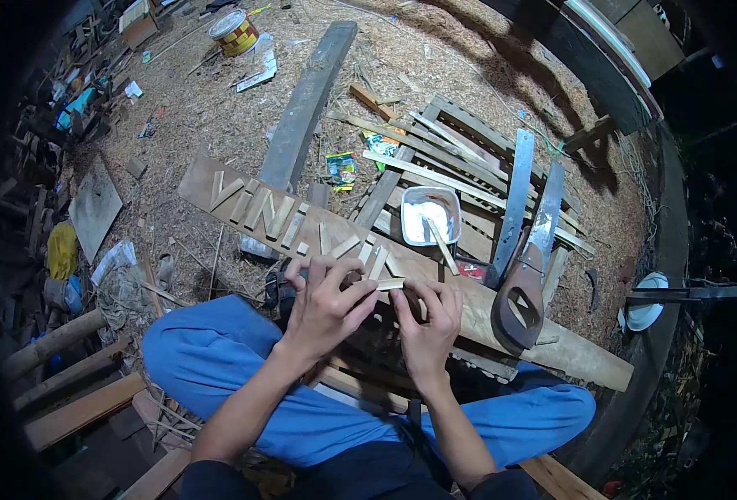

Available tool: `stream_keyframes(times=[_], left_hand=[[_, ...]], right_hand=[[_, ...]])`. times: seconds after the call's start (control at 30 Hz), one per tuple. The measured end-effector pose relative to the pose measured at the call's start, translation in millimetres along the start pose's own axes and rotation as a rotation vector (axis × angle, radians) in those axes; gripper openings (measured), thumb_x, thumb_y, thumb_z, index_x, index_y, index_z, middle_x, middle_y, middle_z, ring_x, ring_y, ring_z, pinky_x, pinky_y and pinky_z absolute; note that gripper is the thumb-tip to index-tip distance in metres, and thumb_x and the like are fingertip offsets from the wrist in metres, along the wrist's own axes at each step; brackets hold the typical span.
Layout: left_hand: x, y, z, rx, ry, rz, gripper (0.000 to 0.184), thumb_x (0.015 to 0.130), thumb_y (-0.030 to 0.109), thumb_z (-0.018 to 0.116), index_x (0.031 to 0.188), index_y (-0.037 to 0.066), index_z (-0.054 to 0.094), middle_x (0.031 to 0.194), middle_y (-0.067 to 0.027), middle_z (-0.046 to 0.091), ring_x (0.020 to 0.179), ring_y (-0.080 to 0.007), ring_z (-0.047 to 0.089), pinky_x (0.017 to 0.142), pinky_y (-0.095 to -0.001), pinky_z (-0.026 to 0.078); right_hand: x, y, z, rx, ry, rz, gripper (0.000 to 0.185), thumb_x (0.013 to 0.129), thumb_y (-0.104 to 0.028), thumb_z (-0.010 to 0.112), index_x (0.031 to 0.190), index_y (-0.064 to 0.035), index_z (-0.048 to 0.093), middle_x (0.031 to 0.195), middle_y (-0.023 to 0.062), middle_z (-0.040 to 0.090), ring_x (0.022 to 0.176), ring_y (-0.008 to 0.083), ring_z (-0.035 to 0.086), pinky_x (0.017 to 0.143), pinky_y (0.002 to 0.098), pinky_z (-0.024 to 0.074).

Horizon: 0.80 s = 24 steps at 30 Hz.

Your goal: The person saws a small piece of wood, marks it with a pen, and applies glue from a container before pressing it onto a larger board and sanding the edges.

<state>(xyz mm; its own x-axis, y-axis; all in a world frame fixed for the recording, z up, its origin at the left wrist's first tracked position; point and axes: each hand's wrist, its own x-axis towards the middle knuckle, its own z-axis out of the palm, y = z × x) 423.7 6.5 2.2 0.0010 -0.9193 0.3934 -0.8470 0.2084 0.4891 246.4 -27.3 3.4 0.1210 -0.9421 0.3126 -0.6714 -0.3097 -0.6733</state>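
A short pale wood strip [389, 284] is pinched between my left hand [325, 302] and my right hand [428, 323], one at each end. Both hands are at the near edge of a long wooden board [581, 357]. Small strips lie on that board in letter-like shapes, among them a slanted strip [282, 217] and an upright strip [377, 262] just beyond my fingers. Beyond the board stands a square white tub [408, 223] holding a white paste, with a flat stick [442, 246] leaning in it. My fingers partly cover the nearest strips.
Right of the tub, a handsaw [518, 296] and a second saw blade [515, 196] rest against a slatted wooden frame [389, 187]. A grey beam [310, 108] lies beyond the board. Farther off is a patterned bucket [233, 33]. Sawdust covers the ground.
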Motion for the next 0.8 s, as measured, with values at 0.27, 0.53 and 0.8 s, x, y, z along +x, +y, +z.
stream_keyframes(times=[0.27, 0.53, 0.8], left_hand=[[1.0, 2.3, -2.4, 0.002, -0.008, 0.0, 0.024, 0.077, 0.026, 0.085, 0.1, 0.02, 0.079, 0.111, 0.0048, 0.066, 0.11, -0.0205, 0.051, 0.098, -0.0473, 0.024], [3.0, 0.4, -2.3, -0.046, -0.015, -0.03, 0.031, 0.08, 0.029, 0.08, 0.109, 0.02, 0.075, 0.116, 0.0017, 0.064, 0.115, -0.0221, 0.048, 0.096, -0.0487, 0.025], [1.6, 6.0, 2.6, -0.083, -0.044, -0.068, 0.034, 0.081, 0.028, 0.08, 0.114, 0.019, 0.074, 0.118, 0.001, 0.064, 0.117, -0.0231, 0.048, 0.102, -0.0492, 0.024]], right_hand=[[-0.8, 1.1, -0.5, 0.019, -0.011, 0.0, 0.022, 0.083, -0.015, 0.083, 0.101, -0.004, 0.075, 0.097, 0.0099, 0.067, 0.092, 0.0287, 0.059, 0.082, 0.0402, 0.0471], [1.1, 0.3, -5.2, 0.038, -0.044, 0.024, 0.027, 0.083, -0.015, 0.082, 0.106, -0.0039, 0.074, 0.099, 0.0104, 0.067, 0.093, 0.0289, 0.059, 0.084, 0.0406, 0.0478], [0.1, 3.8, -4.6, 0.032, -0.051, 0.01, 0.027, 0.082, -0.016, 0.083, 0.105, -0.0053, 0.075, 0.099, 0.0107, 0.067, 0.096, 0.0306, 0.059, 0.086, 0.042, 0.048]])
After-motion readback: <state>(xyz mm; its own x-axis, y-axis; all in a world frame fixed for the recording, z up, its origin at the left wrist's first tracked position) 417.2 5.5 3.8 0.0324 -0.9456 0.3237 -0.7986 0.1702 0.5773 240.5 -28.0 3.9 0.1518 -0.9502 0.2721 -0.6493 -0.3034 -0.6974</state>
